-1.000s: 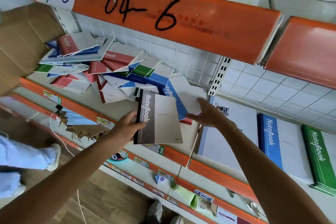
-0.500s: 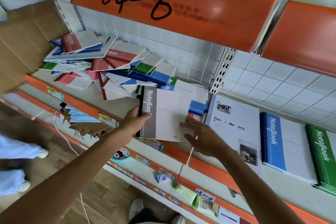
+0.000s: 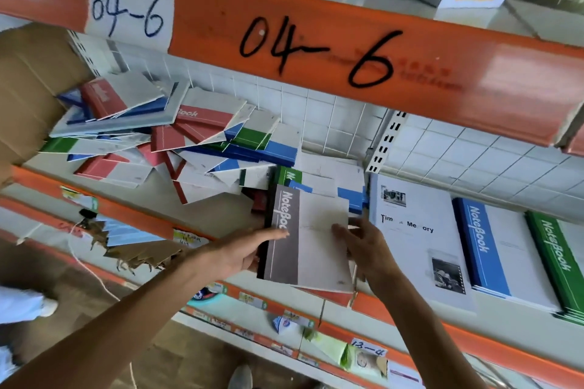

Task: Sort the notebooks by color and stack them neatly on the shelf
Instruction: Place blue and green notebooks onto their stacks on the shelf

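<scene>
Grey-spined notebook (image 3: 311,238) with cream cover at frame centre, tilted over the shelf's front edge, jumbled heap of red, blue and green notebooks (image 3: 164,139) upper left, neat blue stack (image 3: 502,249) and green stack (image 3: 559,262) lying flat far right

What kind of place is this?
Probably a small shop or stockroom: orange shelf rails marked 04-6, price tags along the lower shelf edge, and many identical notebooks piled up.
</scene>
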A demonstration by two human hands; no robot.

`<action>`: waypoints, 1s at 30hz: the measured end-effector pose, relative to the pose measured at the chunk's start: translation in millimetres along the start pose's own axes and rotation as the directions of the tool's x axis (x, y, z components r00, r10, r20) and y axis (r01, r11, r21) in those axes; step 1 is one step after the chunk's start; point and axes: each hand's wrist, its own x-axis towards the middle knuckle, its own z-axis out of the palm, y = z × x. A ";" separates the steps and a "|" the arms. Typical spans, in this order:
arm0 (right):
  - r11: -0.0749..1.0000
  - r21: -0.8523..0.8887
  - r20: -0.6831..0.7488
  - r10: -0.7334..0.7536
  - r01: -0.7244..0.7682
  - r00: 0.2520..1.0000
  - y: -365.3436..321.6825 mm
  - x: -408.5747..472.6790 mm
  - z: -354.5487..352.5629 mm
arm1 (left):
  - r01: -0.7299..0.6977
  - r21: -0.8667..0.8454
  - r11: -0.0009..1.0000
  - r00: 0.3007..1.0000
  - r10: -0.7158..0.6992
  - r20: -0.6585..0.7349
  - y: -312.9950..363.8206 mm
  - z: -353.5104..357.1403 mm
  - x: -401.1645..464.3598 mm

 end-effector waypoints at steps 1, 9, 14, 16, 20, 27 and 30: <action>1.000 0.014 -0.006 0.016 -0.016 1.000 -0.7 -2.3 2.2 | 0.018 0.000 1.000 0.999 -0.018 0.043 1.2 1.1 -0.3; 0.999 -0.006 0.043 0.046 -0.045 0.998 -1.1 -46.8 14.6 | -0.032 -0.072 0.997 0.999 0.032 -0.006 7.9 -2.0 0.7; 0.990 -0.135 0.136 -0.011 0.029 0.991 9.1 -65.0 25.6 | -0.123 -0.001 0.992 0.974 0.120 -0.193 -17.6 -8.5 0.6; 0.985 -0.160 0.170 -0.042 0.069 0.984 6.5 -62.8 30.6 | -0.143 -0.063 0.988 0.965 0.126 -0.229 -25.3 -16.2 -7.1; 0.981 -0.146 0.237 -0.093 0.130 0.967 -9.1 -43.9 41.2 | -0.190 -0.086 0.978 0.957 0.165 -0.239 -32.3 -42.5 -26.8; 0.969 -0.103 0.188 -0.203 0.225 0.961 -68.5 10.4 86.8 | -0.241 -0.045 0.970 0.919 0.213 -0.332 -30.8 -78.0 -59.8; 0.959 -0.133 0.197 -0.221 0.250 0.955 -96.3 23.9 108.7 | -0.242 -0.114 0.963 0.912 0.186 -0.367 -33.2 -87.5 -73.3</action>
